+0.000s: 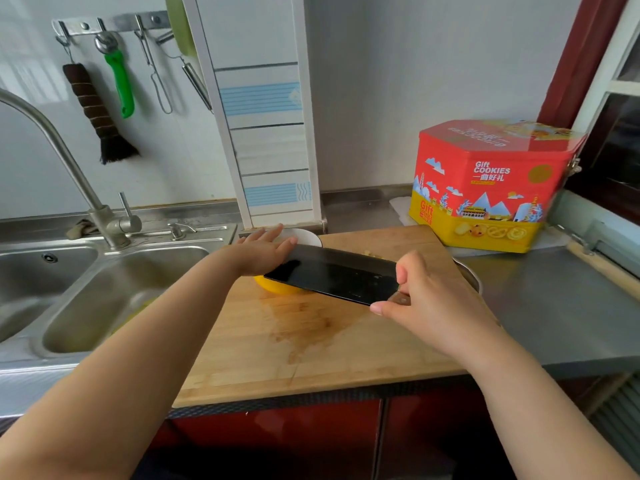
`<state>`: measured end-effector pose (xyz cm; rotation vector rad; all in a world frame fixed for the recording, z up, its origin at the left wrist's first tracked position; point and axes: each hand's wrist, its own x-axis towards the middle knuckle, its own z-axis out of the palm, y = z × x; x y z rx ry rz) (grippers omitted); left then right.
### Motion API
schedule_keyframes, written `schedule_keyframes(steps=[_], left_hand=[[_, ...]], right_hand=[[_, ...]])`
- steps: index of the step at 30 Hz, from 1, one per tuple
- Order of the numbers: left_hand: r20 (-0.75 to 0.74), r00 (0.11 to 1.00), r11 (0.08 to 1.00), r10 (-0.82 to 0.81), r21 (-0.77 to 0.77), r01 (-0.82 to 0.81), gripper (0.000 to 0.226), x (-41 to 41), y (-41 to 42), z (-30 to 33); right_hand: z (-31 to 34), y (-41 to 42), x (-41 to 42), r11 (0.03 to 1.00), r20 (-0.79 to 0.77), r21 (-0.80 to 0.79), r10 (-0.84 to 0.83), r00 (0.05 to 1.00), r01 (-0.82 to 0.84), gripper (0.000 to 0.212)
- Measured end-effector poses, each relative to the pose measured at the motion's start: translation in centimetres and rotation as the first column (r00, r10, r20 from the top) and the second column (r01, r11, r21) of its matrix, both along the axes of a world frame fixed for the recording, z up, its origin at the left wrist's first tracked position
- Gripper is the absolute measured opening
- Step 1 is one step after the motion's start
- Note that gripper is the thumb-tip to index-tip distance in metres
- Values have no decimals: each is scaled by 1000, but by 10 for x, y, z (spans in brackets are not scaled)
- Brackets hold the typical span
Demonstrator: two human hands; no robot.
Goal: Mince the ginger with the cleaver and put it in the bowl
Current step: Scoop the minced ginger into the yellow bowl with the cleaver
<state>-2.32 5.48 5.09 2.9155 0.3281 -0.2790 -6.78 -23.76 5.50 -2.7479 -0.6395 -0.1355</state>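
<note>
At the far left a steel double sink (114,299) sits under a curved tap (65,157), and above it a wall rail (110,24) carries a dark brush (97,112), a green-handled tool (121,83) and wire utensils. A tall white striped panel (263,126) stands behind the sink's right edge.

The left hand (263,252) reaches over the wooden cutting board (311,344), its fingers straight and flat against the far end of the cleaver (332,275). Beneath that hand and the blade sits the yellow bowl (277,287), its white inner rim showing beyond the fingers. The cleaver's broad dark blade lies tilted above the bowl. A wet stain marks the board just in front of the bowl.

A little pale ginger (372,253) lies on the board just past the blade's upper edge; whether any lies on the blade or in the bowl cannot be told.

The right hand (429,299) grips the cleaver's wooden handle, fingers curled round it.

At the right, on the steel counter (561,306), stands a red and yellow tin (491,188) reading "Gift COOKIES", with Chinese characters beneath.
</note>
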Motion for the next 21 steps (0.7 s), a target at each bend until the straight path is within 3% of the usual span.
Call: schedule_keyframes(steps=[3,5,9,14,16,18,20,21], left_hand=[[42,998,974,48,-221,-38,65,3,-4,3],[147,983,940,111,-338,-55,61,8,-4,4],[440,888,982,135,-181,-59,49,15,-7,4],[558,814,987,159,-91,-130,35,12,-26,5],[680,731,997,60,-68,-18,34,5,-50,11],[749,661,966,-46,-136,222,38,-3,-86,11],[683,724,863,-92,-308,400,45,-6,-122,-1],[618,780,817,-94,-400,415,49,-2,-135,-14]], right_hand=[[-4,-18,5,998,-11,33,-48,999,49,47],[-6,-26,10,995,-49,82,-60,997,64,42],[-12,-37,20,952,-179,289,-51,982,103,31],[-5,-38,30,707,-355,660,-4,935,254,20],[-3,-43,35,590,-464,716,4,886,372,19],[-5,-51,40,547,-534,712,15,845,440,22],[-13,-61,44,580,-574,665,-6,819,471,28],[-19,-65,45,578,-598,651,-8,802,491,26]])
